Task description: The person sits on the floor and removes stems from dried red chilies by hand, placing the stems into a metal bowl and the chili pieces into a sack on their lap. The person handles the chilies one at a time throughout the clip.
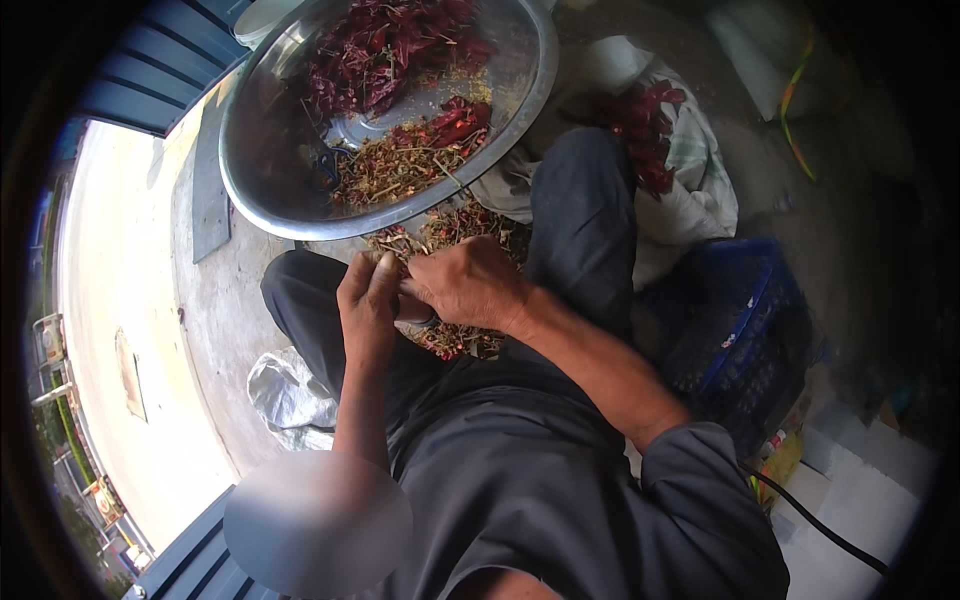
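Observation:
My left hand [367,289] and my right hand [472,281] meet between my knees, fingertips bent close together. Whatever lies between the fingers is hidden; a small greyish, dark-edged object [414,310] shows just under them, too unclear to name. Below the hands, chilli stems and bits [472,341] are heaped on the ground, reaching up to the basin. Beyond my hands stands a wide stainless steel basin [255,217]. Dark red dried chillies [390,52] fill its far side. Its near side holds a pile of stems and scraps [401,169], with a few brighter red chillies [463,124].
Right of my knee, a white woven sack [709,184] carries more red chillies [652,131]. A blue plastic crate [727,322] stands nearer, and a black cable [817,517] runs behind it. At left are a crumpled white plastic sack [289,390] and a grey board [212,195].

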{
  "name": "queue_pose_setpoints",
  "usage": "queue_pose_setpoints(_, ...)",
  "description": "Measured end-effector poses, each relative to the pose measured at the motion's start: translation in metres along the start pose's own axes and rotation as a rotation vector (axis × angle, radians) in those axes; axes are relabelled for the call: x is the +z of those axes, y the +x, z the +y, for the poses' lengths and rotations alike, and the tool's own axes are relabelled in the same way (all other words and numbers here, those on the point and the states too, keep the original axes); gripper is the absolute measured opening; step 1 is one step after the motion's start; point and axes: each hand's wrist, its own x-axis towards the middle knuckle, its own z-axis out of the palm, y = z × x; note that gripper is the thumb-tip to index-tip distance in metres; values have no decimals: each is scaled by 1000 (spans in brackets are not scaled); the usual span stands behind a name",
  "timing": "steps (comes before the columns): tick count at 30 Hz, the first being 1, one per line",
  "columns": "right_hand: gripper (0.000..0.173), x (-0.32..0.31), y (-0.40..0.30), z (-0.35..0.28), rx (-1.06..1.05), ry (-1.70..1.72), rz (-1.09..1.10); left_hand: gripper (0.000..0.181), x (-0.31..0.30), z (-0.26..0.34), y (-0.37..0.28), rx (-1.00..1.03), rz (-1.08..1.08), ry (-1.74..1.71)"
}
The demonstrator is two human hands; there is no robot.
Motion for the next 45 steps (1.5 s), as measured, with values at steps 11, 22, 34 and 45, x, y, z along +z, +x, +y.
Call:
queue_pose_setpoints(11, 29, -41, 68, 9, -29, 309, 76, 23, -7, 19, 8, -255, -391, 89)
queue_pose_setpoints(22, 52, -65, 207, 199, 576, 519, 418, 17, 63, -29, 264, 467, -301, 949)
queue_pose_setpoints(34, 28, -64, 197, 202, 230, -143, -30, 34, 113, -111, 344, 117, -412, 1100)
queue_pose_setpoints(45, 28, -68, 189, 199, 294, -94, -156, 14, 76, -57, 265, 497, -177, 1024)
